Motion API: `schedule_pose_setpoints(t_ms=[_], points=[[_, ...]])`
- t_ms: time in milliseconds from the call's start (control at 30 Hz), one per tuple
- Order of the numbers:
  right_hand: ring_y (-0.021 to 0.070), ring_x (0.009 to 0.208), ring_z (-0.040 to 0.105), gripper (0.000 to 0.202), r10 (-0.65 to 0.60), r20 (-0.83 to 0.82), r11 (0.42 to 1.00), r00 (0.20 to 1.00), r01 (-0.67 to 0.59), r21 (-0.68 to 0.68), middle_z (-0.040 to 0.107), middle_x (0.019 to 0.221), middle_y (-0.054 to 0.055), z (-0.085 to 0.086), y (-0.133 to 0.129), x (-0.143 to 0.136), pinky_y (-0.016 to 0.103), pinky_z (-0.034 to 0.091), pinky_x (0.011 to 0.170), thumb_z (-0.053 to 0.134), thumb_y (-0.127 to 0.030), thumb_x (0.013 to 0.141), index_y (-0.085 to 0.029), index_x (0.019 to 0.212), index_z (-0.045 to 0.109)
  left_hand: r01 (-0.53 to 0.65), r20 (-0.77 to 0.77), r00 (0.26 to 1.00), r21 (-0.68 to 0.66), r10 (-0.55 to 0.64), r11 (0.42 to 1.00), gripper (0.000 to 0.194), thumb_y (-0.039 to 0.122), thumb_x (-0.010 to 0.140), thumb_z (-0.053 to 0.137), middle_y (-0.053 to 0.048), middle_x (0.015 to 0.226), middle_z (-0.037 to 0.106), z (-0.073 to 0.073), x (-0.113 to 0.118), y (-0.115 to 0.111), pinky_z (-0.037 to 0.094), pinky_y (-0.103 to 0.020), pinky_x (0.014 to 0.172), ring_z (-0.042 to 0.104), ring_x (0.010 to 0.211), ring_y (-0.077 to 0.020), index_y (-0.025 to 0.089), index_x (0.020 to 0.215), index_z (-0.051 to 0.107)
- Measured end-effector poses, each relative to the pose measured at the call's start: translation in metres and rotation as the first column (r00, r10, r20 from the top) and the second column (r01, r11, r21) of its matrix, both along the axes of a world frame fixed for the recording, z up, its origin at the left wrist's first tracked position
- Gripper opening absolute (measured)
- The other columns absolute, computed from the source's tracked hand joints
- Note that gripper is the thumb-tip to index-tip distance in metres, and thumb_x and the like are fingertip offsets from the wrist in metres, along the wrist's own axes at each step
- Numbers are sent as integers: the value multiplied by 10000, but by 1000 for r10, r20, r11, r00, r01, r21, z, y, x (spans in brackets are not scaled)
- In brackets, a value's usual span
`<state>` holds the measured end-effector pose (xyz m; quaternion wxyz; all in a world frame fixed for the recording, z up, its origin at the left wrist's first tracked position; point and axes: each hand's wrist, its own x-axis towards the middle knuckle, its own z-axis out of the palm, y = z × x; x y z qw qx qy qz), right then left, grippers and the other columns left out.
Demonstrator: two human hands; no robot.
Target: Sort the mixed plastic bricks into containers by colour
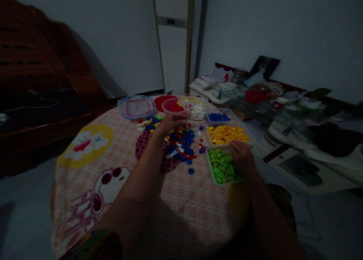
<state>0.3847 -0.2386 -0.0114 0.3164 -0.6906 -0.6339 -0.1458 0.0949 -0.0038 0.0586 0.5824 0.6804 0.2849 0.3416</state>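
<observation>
My left hand (172,124) reaches over a mixed pile of toy building bricks (184,141), fingers stretched to the right beside a round clear tub (167,106) with red bricks in it. Nothing shows in that hand. My right hand (242,156) is at the right side of the box of green bricks (224,165), close to the box of yellow bricks (228,134). Its fingers are bent and held together; whatever is in them is too dark to make out. Blue bricks (218,117) fill a box behind the yellow ones, and white bricks (197,112) lie left of those.
A patterned cloth (193,207) covers the round table. A clear lidded container (137,107) stands at the back left, near a red lid (161,102). Several round blue pieces (191,171) lie loose. To the right is a cluttered glass-topped cabinet (241,99); a wooden bench (36,63) is left.
</observation>
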Motion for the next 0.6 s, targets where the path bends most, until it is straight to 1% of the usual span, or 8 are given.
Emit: schedule_pose_setpoints(t_ms=[67,100,200,300,333,400,467,600], points=[[290,1116,631,347,7,-7,1000,1000,-7,3,735,1147,146,0,0,0,532,464,1049,462,-252,903,-179,1127,717,135,-189,976,112,-112,985,429,329,678,770,-60,876,762,1,9,-8,537,-293,747,678,770,-169,99,1038,726],[289,1117,631,347,9,-11,1000,1000,-9,7,735,1146,145,0,0,0,531,462,1054,461,-256,906,-180,1126,718,206,-277,949,174,-153,963,395,311,689,752,-53,861,762,1,15,-13,530,-277,728,675,759,-166,99,1022,735],[290,1115,633,342,14,-19,1000,1000,-14,11,738,1143,145,-1,0,0,531,461,1059,467,-260,904,-182,1123,719,429,-523,824,323,-219,843,293,218,686,729,-29,855,767,-3,39,-32,504,-221,708,680,784,-153,124,963,756],[293,1115,634,342,17,-15,1000,1000,-17,12,736,1149,145,-2,1,0,541,457,1063,468,-257,906,-190,1133,716,581,-689,698,387,-194,716,333,176,664,750,-18,884,770,-12,62,-54,479,-196,687,683,799,-150,159,996,757],[292,1113,635,341,15,-11,1000,1000,-15,15,736,1148,145,-2,1,0,540,456,1063,467,-256,908,-191,1131,716,616,-717,674,414,-177,670,355,176,650,766,-25,914,771,-15,67,-61,479,-200,697,684,820,-158,165,1005,758],[291,1109,637,338,9,-6,1000,1000,-9,20,737,1142,146,-2,1,0,530,459,1059,465,-255,910,-187,1123,718,639,-741,662,477,-115,604,369,165,628,777,-47,954,768,-19,74,-71,480,-215,711,683,853,-181,167,997,763],[290,1108,637,339,5,-7,1000,1000,-4,18,737,1140,144,-2,1,0,527,461,1055,464,-253,909,-188,1124,718,615,-732,679,529,-51,585,314,144,651,738,-64,934,763,-23,77,-75,481,-230,716,680,850,-193,164,963,772],[289,1108,635,347,3,-22,1000,1000,-3,-1,736,1141,138,0,1,-1,532,461,1052,471,-250,898,-193,1135,718,539,-725,688,539,32,647,219,91,683,655,-64,814,750,-27,75,-66,472,-240,682,671,766,-189,161,848,781]])
